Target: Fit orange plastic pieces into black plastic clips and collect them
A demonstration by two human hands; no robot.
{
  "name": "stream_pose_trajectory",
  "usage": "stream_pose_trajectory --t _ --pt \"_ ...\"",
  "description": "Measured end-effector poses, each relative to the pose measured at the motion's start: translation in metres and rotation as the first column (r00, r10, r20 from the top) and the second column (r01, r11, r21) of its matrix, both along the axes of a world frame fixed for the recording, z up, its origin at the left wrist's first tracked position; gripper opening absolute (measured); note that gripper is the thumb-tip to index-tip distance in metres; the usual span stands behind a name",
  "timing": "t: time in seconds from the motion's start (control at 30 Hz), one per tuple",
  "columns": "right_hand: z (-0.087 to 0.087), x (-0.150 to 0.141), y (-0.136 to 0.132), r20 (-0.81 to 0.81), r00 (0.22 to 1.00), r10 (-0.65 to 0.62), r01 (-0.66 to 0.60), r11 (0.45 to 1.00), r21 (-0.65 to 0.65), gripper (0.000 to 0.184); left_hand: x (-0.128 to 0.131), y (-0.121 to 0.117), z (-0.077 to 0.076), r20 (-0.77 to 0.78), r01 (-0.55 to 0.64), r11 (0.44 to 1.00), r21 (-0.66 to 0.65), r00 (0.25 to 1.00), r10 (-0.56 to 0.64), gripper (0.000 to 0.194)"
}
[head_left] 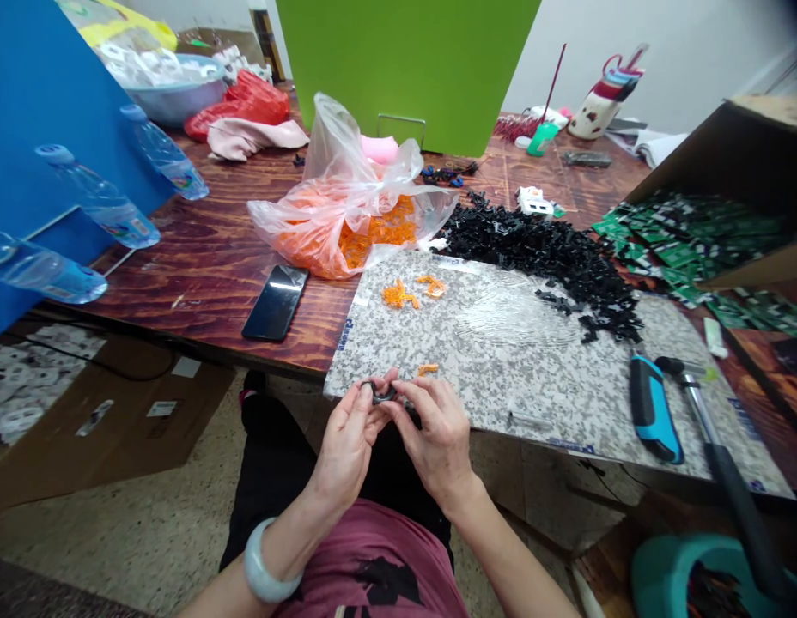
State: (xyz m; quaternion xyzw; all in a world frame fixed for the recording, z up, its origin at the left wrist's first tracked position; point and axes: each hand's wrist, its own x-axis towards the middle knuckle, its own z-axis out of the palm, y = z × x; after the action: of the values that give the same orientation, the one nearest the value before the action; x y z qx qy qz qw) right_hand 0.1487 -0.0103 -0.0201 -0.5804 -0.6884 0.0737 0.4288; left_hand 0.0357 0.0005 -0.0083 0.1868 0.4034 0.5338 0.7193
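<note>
Both hands meet at the near edge of a speckled stone slab (540,386). My left hand (344,446) and my right hand (437,438) pinch a small black plastic part (383,394) between their fingertips. A single orange clip (428,369) lies on the slab just beyond my fingers. A few more orange clips (411,292) lie farther up the slab. A heap of black plastic parts (540,253) spreads across the slab's far right. A pale bangle (263,566) circles my left wrist.
A clear bag of orange clips (347,223) sits on the wooden table (205,257) beside a black phone (276,302). A blue-handled tool (653,416) and a hammer (714,438) lie on the slab's right. Water bottles (102,206) lean at left. A cardboard box of green boards (695,236) stands right.
</note>
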Motion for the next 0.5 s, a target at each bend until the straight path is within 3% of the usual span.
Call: stream_pose_trajectory --t 0.2,0.4,0.5 --pt "0.006 -0.002 -0.001 -0.162 0.984 0.081 -0.097 0.991 -0.091 0.009 -0.001 0.004 0.004 -0.015 -0.028 0.999 0.041 0.999 0.029 0.015" --pt "0.011 -0.001 -0.003 -0.372 0.904 0.209 -0.288 0.942 -0.171 0.008 -0.002 0.007 0.007 0.004 -0.049 0.998 0.026 0.999 0.049 0.014" --pt "0.009 -0.001 -0.003 -0.443 0.869 0.22 -0.316 0.936 -0.155 0.01 -0.003 0.007 0.012 0.055 -0.037 0.999 -0.014 0.998 0.038 0.011"
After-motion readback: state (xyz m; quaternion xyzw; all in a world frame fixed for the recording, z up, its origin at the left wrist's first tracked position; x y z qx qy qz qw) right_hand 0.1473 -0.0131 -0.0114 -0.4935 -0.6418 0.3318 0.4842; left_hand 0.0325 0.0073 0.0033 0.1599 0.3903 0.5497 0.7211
